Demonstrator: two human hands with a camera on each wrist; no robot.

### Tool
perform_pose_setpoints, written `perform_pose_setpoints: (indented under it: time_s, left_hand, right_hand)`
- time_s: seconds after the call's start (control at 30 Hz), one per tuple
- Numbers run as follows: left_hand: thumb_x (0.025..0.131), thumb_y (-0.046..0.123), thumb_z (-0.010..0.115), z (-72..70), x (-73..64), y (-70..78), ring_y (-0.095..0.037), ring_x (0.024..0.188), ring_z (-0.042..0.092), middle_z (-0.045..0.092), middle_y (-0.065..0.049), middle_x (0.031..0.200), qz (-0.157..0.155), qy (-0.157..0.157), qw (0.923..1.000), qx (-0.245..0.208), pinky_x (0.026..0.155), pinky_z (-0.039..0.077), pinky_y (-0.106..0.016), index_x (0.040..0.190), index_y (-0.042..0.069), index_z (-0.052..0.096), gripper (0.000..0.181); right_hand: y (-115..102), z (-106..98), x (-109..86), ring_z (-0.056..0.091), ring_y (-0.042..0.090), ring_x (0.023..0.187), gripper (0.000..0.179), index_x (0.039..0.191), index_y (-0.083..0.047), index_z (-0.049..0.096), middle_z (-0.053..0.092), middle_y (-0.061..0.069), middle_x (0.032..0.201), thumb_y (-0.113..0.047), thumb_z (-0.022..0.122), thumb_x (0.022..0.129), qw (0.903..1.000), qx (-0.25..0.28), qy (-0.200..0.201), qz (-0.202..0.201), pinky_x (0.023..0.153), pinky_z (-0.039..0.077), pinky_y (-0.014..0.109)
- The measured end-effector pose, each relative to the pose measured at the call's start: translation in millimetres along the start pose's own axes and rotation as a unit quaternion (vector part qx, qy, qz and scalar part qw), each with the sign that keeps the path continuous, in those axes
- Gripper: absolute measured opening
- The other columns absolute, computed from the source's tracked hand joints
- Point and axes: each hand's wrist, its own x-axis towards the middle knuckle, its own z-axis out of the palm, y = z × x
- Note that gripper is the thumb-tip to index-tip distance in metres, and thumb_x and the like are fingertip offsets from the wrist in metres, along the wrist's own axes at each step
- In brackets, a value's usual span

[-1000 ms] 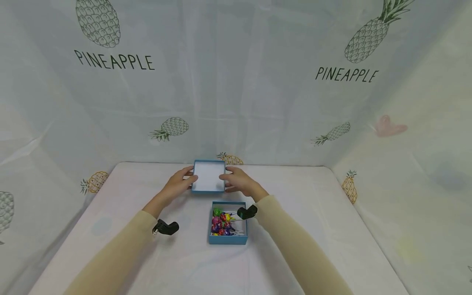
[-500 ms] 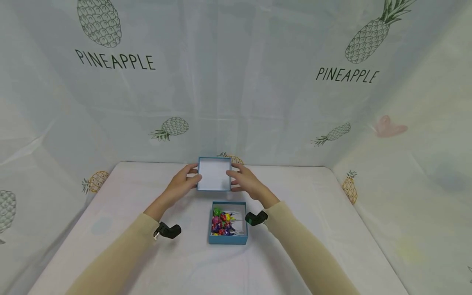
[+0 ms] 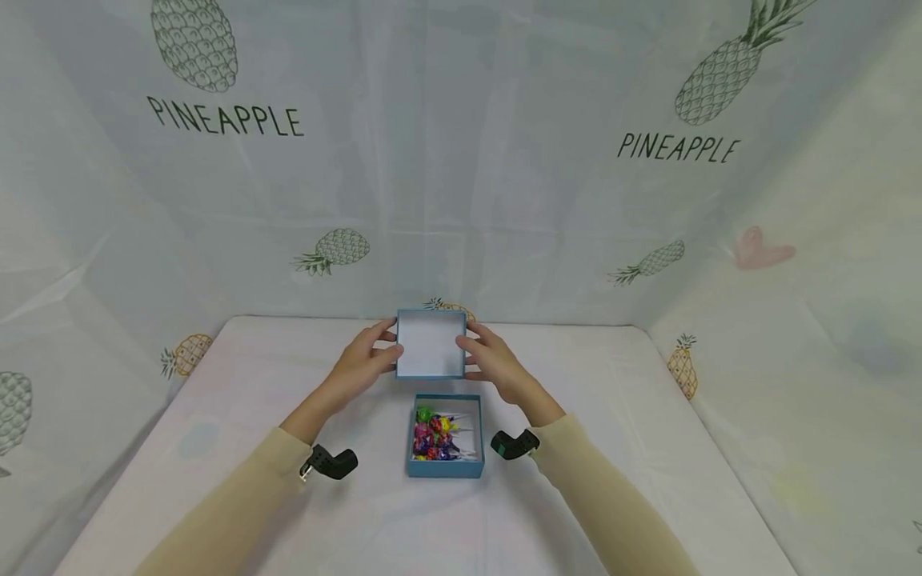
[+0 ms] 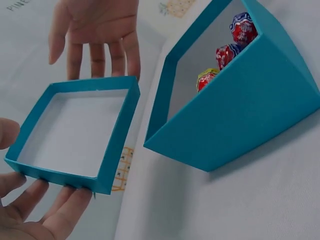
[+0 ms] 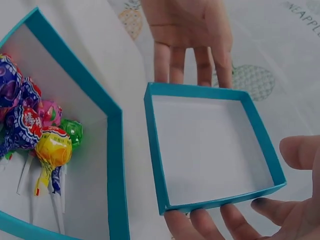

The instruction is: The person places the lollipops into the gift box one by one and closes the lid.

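Note:
Both hands hold a shallow blue box lid (image 3: 430,344), its white inside turned toward me, above the table's far part. My left hand (image 3: 356,366) grips the lid's left side, thumb at the rim and fingers along the outer wall. On the opposite side my right hand (image 3: 507,372) grips it the same way. Nearer to me, a deeper blue box (image 3: 445,469) without its cover stands on the table. Inside it lie several wrapped lollipops (image 5: 52,146), heads to the left and white sticks to the right. The right wrist view shows the lid (image 5: 210,145) beside the box.
A white cloth covers the table (image 3: 591,448). Pale curtains (image 3: 461,176) printed with pineapples hang behind and at both sides. A black wrist device (image 3: 333,462) sits at the left cuff, and another black device (image 3: 515,445) at the right cuff.
The lid has moved to the right with both hands, and now hangs almost straight behind the box. The box and its lollipops have stayed in place.

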Motion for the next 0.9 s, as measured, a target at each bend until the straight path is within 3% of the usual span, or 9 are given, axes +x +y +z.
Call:
perform_pose_setpoints:
  time_s: [0.57, 0.9]
  left_hand:
    - [0.111, 0.035, 0.058, 13.2, -13.6, 9.0, -0.038, 0.129, 0.065, 0.051, -0.021, 0.146, 0.011, -0.008, 0.9984, -0.055, 0.103, 0.057, -0.047, 0.167, 0.017, 0.031, 0.065]
    - [0.109, 0.046, 0.058, 21.0, -19.9, 12.7, -0.034, 0.141, 0.057, 0.051, -0.013, 0.158, -0.001, 0.011, 0.9999, -0.003, 0.109, 0.05, -0.059, 0.166, 0.023, 0.034, 0.066]
  right_hand:
    - [6, -5, -18.6, 0.058, 0.04, 0.132, 0.057, 0.162, -0.015, 0.044, 0.054, 0.021, 0.149, -0.041, 0.053, 0.111, 0.9985, 0.011, 0.051, -0.017, 0.107, 0.054, 0.053]
    - [18, -2, -23.8, 0.058, 0.043, 0.136, 0.059, 0.16, -0.011, 0.045, 0.055, 0.022, 0.148, -0.042, 0.056, 0.111, 0.9956, -0.012, 0.075, -0.055, 0.109, 0.053, 0.051]
